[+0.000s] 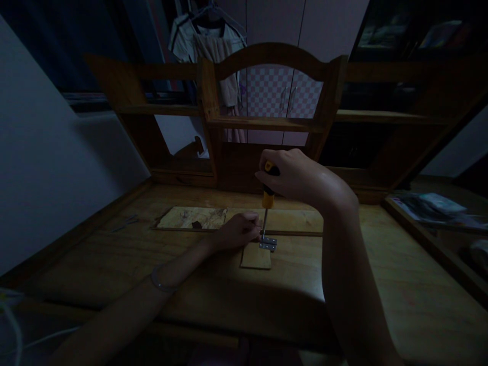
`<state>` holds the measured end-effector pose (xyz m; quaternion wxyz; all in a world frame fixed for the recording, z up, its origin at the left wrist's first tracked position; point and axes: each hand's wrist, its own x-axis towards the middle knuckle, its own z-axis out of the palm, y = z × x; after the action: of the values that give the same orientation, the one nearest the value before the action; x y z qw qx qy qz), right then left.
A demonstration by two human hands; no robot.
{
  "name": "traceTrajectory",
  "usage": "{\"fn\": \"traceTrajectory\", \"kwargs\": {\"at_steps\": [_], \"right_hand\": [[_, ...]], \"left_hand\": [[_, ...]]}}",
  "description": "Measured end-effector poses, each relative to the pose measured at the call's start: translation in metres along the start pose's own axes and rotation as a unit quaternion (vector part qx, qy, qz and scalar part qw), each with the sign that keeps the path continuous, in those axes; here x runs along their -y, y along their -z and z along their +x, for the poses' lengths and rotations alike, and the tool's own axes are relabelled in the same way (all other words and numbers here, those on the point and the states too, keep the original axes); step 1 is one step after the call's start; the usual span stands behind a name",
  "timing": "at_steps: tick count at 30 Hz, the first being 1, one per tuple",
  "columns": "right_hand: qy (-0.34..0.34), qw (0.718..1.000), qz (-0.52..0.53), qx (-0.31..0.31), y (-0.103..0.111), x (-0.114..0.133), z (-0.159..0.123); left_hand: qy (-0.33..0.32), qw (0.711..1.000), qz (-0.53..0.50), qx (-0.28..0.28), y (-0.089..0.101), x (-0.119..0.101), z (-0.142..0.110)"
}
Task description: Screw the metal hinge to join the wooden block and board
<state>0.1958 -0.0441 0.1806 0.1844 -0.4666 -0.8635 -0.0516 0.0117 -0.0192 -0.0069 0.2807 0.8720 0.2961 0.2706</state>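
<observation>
The left forearm (175,277) is extended from the lower left toward the centre, its hand (238,231) held low with fingers bent. The right forearm (348,274) is raised from the lower right; the wrist (338,201) is sharply flexed, and the right hand (295,173) is curled in a grip above centre.

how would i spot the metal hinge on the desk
On the wide light-brown wooden desktop, find the small, pale, squarish wooden piece. At its upper right corner is the flat silver metal hinge, with the tip of the black-and-yellow screwdriver at the hinge's upper left. Shiny metal dotted with small round spots sets it apart from the wood around it.
</observation>
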Motion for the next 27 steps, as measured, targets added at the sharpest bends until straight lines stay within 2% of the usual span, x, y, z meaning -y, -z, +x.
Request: {"fn": "traceTrajectory", "kwargs": {"at_steps": [3,9,18,27], "right_hand": [[-0.004,1.000,0.001,0.000,0.0002,-0.0008,-0.0001],[-0.009,1.000,0.008,0.012,0.0015,-0.0036,-0.0005],[-0.013,1.000,0.006,0.009,0.0013,-0.0058,-0.0018],[-0.011,1.000,0.001,0.007,-0.0003,-0.0077,-0.0009]], "left_hand": [[-0.023,0.998,0.054,0.004,0.0016,0.0003,0.0018],[-0.043,0.996,0.083,0.012,0.0019,0.0064,0.0040],[-0.072,0.993,0.054,0.073,0.0035,0.0035,0.0075],[-0.065,0.991,0.087,0.076,0.0010,0.0029,0.0086]]}}
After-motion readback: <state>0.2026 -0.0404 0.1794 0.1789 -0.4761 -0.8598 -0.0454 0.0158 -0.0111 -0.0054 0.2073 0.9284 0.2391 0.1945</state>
